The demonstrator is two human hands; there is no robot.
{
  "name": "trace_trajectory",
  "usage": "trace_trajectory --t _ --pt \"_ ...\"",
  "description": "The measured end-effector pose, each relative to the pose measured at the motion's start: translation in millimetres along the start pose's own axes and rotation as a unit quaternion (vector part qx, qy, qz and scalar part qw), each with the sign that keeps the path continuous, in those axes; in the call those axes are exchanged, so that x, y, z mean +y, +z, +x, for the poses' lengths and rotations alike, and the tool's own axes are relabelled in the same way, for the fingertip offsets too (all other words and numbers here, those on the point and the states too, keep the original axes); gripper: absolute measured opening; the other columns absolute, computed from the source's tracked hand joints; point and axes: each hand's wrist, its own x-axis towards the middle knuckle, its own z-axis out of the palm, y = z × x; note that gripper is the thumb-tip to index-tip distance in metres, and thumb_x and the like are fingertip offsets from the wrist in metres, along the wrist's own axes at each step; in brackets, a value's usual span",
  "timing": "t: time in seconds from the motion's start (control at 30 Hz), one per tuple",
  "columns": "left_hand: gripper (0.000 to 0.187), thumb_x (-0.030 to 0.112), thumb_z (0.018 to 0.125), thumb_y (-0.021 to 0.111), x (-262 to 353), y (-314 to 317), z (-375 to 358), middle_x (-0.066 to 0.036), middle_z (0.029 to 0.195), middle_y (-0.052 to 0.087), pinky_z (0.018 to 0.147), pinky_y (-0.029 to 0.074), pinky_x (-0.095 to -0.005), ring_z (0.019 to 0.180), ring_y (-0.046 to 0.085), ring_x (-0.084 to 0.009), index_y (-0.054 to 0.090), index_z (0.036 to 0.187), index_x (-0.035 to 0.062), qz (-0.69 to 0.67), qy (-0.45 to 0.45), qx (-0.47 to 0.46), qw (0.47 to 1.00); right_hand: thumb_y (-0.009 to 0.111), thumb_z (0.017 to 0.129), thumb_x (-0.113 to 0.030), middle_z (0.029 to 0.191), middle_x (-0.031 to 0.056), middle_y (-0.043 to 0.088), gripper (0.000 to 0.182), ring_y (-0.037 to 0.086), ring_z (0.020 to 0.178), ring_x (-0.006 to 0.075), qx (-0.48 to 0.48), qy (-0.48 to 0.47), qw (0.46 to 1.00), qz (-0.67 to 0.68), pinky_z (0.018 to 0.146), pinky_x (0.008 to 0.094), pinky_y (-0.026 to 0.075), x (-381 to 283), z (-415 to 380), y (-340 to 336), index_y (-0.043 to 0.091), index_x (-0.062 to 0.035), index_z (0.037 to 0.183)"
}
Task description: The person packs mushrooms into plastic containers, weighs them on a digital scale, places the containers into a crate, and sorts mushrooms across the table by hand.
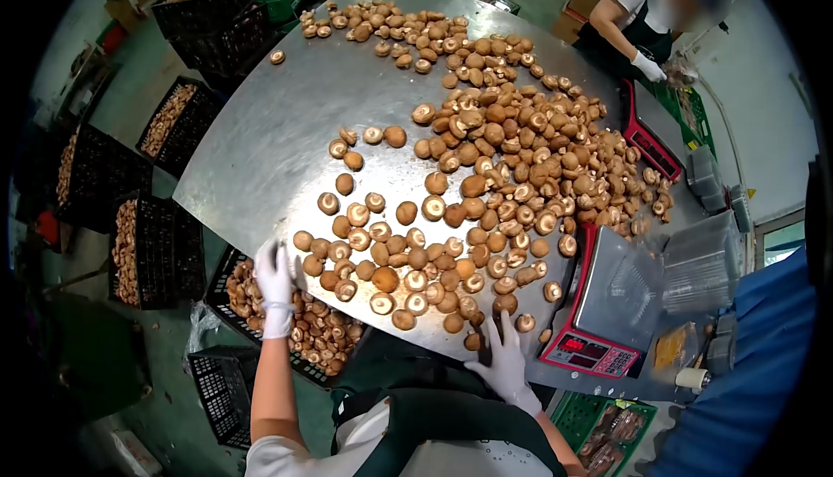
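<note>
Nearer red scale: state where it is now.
On the right of the head view, the nearer red scale sits between the right hand and the clear plastic trays.

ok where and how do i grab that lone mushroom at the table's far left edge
Pinch the lone mushroom by opposite sides of its rounded cap, probably from above: no other touches it, leaving room, and a sideways push could roll it off the tabletop.

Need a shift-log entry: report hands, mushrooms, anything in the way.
Left hand at edge of table, grip unclear; right hand open. Mushrooms loose across table, densest toward right. Nearer scale beside right hand; nothing seen blocking.
</note>
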Motion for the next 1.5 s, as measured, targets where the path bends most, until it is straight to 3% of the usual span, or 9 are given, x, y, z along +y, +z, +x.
trace_trajectory --t 0.4,0.67,0.77,0.87,0.93,1.07,1.13,1.27,1.5 --pt "0.026 0.019 0.079 0.069 45.0 50.4 32.4 -0.012 0.1 0.064 0.087 0.045 -0.0359 0.096 0.058 -0.0288 0.067 0.101 0.0069 -0.087 0.171 -0.257 0.947 0.083 0.058 -0.037 0.144 0.0177 0.028 0.093 0.043 0.12 0.0397 0.049 -0.113 0.99 0.072 0.093 0.0439 0.044 -98.3 116.1 75.4 0.04 -0.0211 0.139" --pt "0.032 0.03 0.089 0.06 29.3 2.5 74.5 -0.006 0.087 0.067 0.075 0.049 -0.0285 0.08 0.059 -0.0128 0.068 0.099 0.0001 -0.066 -0.096 -0.516 0.848 0.075 0.07 -0.042 0.139 0.0217 0.034 0.092 0.042 0.123 0.0391 -0.149 -0.202 0.958 0.138 0.1 0.0423 0.039 -194.9 157.3 102.7 0.028 -0.0167 0.145" --pt "0.031 0.026 0.093 0.056 11.0 -34.9 82.1 -0.007 0.097 0.068 0.082 0.048 -0.0289 0.089 0.06 -0.0136 0.066 0.104 -0.0004 -0.121 -0.103 -0.675 0.72 0.068 0.074 -0.049 0.144 0.0188 0.03 0.09 0.041 0.127 0.0348 -0.184 -0.329 0.909 0.176 0.1 0.0399 0.041 -198.2 141.2 106.4 0.024 -0.0175 0.146" --pt "0.03 0.022 0.094 0.054 13.9 -65.9 94.3 -0.009 0.107 0.066 0.089 0.046 -0.0278 0.097 0.06 -0.0162 0.064 0.106 -0.0039 -0.12 -0.101 -0.648 0.745 0.069 0.076 -0.045 0.14 0.0147 0.039 0.078 0.046 0.123 0.0312 -0.244 -0.326 0.897 0.171 0.097 0.0385 0.043 -181.5 134.3 87.1 0.037 -0.0159 0.141" --pt "0.03 0.025 0.093 0.056 12.2 -60.0 99.4 -0.007 0.1 0.067 0.084 0.047 -0.0274 0.091 0.061 -0.0159 0.066 0.105 -0.0013 -0.167 -0.169 -0.536 0.81 0.073 0.074 -0.035 0.126 0.0124 0.052 0.068 0.053 0.113 0.0315 -0.091 -0.25 0.93 0.252 0.093 0.0393 0.045 -139.9 128.0 84.1 0.047 -0.0095 0.132" --pt "0.025 0.021 0.091 0.058 -11.2 18.8 95.4 -0.007 0.093 0.067 0.08 0.046 -0.0269 0.087 0.06 -0.0154 0.066 0.098 -0.0024 -0.195 -0.143 -0.374 0.895 0.076 0.071 -0.036 0.109 0.0166 0.059 0.068 0.058 0.099 0.0304 0.091 0.047 0.991 0.081 0.083 0.0371 0.048 -67.5 108.6 1.2 0.051 -0.0089 0.128" --pt "0.023 0.018 0.09 0.059 -3.1 65.1 95.9 -0.006 0.088 0.066 0.075 0.048 -0.0268 0.081 0.06 -0.0147 0.065 0.098 -0.002 -0.156 -0.093 -0.39 0.903 0.078 0.068 -0.037 0.101 0.0181 0.06 0.077 0.057 0.099 0.0303 0.033 0.183 0.982 0.021 0.082 0.0381 0.048 -37.1 96.8 -10.2 0.047 -0.0109 0.133" --pt "0.024 0.022 0.088 0.062 88.9 119.5 62.4 -0.005 0.081 0.064 0.071 0.047 -0.0264 0.077 0.059 -0.0127 0.066 0.092 -0.001 -0.242 -0.131 -0.414 0.868 0.08 0.064 -0.038 0.115 0.0201 0.054 0.092 0.058 0.099 0.0352 0.051 0.051 0.995 0.062 0.081 0.0407 0.05 -25.3 122.2 21.4 0.034 -0.0166 0.141" --pt "0.023 0.025 0.086 0.063 73.8 124.9 38.2 -0.009 0.073 0.064 0.063 0.048 -0.0295 0.066 0.058 -0.0148 0.063 0.088 0.0018 -0.11 0.034 -0.497 0.86 0.08 0.064 -0.033 0.117 0.0219 0.049 0.092 0.053 0.106 0.0391 -0.012 -0.019 0.991 0.129 0.085 0.0427 0.048 -111.3 174.4 63.9 0.032 -0.0236 0.142"
